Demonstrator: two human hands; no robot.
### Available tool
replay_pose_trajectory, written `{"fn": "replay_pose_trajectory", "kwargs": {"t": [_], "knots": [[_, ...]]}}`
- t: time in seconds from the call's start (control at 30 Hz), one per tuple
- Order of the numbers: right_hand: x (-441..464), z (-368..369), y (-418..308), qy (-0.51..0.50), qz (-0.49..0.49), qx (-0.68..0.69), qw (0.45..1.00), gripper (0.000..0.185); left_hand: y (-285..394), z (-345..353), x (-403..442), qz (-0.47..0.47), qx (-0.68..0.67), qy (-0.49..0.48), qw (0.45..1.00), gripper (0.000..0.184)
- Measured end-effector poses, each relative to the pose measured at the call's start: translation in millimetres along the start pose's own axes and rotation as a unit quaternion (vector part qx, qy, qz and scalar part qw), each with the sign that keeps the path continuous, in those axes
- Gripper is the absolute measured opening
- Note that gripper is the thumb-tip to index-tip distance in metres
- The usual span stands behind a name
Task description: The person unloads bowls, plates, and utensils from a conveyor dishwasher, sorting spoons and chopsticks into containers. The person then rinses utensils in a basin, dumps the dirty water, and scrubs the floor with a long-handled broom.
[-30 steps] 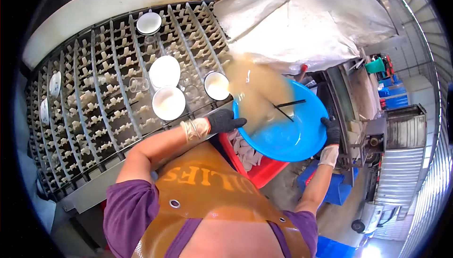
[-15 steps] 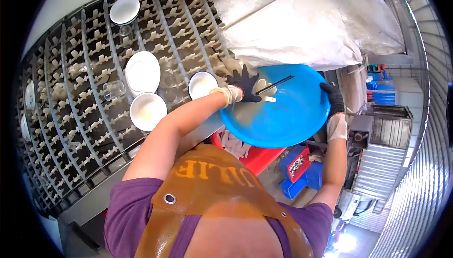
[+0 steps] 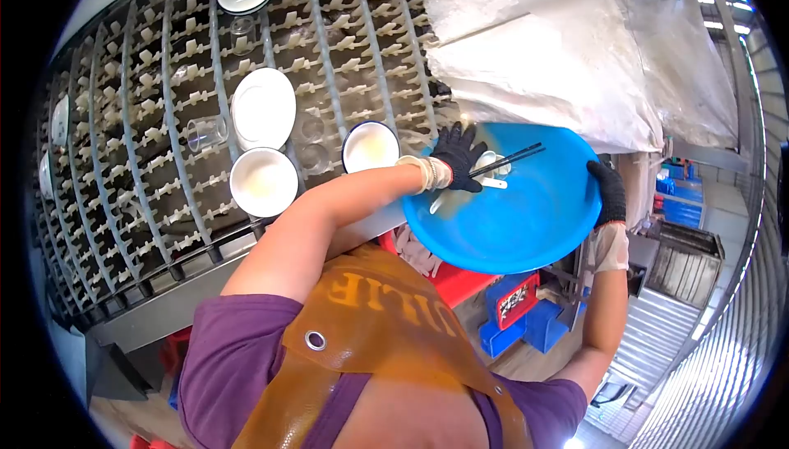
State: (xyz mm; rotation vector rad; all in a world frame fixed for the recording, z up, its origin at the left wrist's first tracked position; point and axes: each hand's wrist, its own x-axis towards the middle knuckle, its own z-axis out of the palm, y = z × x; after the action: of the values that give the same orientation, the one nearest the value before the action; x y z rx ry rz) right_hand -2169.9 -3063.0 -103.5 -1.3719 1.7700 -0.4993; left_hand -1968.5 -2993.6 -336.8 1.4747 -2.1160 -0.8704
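Observation:
A large blue basin (image 3: pixel 534 227) is tilted beside the rack. My right hand (image 3: pixel 606 193), in a black glove, grips its right rim, fingers partly hidden behind it. My left hand (image 3: pixel 459 157), gloved in black too, lies with spread fingers over the basin's left inner side. By its fingertips are dark chopsticks (image 3: pixel 518 155) and pale spoons (image 3: pixel 493 183); whether the fingers touch them I cannot tell. Left of this hand a dark-rimmed white bowl (image 3: pixel 370 147) sits on the rack, with another white bowl (image 3: pixel 264 183) and a white oval plate (image 3: pixel 263 109) farther left.
The pegged conveyor rack (image 3: pixel 173 161) fills the left, with a glass (image 3: pixel 207 133) and more dishes on it. White plastic sheeting (image 3: pixel 534 46) covers its far end. Below the basin are a red container (image 3: pixel 460 283) and blue crates (image 3: pixel 544 324).
The camera view has shifted, so the scene sits differently. The chopsticks have fanned apart, and another pale spoon shows below my left hand. My right hand keeps its hold on the basin.

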Motion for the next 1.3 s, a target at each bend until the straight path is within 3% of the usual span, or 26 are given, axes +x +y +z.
{"fn": "replay_pose_trajectory", "kwargs": {"t": [0.17, 0.2, 0.3, 0.37, 0.4, 0.5, 0.63, 1.0, 1.13, 1.3], "knots": [[7, 2, -5, 0.0, -0.035, 0.024, 0.999, 0.029, 0, 1, 7, -0.012, -0.045, -0.007, 0.999, 0.09], [35, -25, 18, -0.008, -0.041, -0.031, 0.999, 0.025, -1, 6, 9, -0.009, -0.045, -0.002, 0.999, 0.091], [21, -13, 0, -0.013, -0.139, -0.139, 0.98, 0.023, -1, 12, 17, -0.015, -0.046, -0.011, 0.999, 0.092], [29, -17, 3, -0.023, -0.107, -0.069, 0.992, 0.022, -2, 20, 20, -0.009, -0.069, 0.012, 0.998, 0.093], [46, -38, 16, -0.035, -0.143, -0.137, 0.98, 0.021, -3, 28, 23, -0.007, -0.065, 0.027, 0.997, 0.094], [36, -21, -5, -0.035, -0.096, -0.095, 0.99, 0.019, -7, 41, 30, 0.006, -0.065, 0.058, 0.996, 0.095], [49, -22, -2, -0.029, -0.157, -0.118, 0.98, 0.013, -4, 30, 28, -0.012, -0.042, 0.037, 0.998, 0.097], [29, -2, -22, -0.041, -0.043, 0.042, 0.997, 0.006, -3, 42, 40, -0.026, -0.055, 0.068, 0.996, 0.1], [40, -14, -10, -0.039, -0.047, 0.042, 0.997, 0.007, 1, 38, 39, -0.035, -0.054, 0.061, 0.996, 0.099], [48, -33, 9, -0.051, -0.135, -0.003, 0.99, 0.012, 22, 42, 37, -0.04, -0.039, 0.072, 0.996, 0.101]]}}
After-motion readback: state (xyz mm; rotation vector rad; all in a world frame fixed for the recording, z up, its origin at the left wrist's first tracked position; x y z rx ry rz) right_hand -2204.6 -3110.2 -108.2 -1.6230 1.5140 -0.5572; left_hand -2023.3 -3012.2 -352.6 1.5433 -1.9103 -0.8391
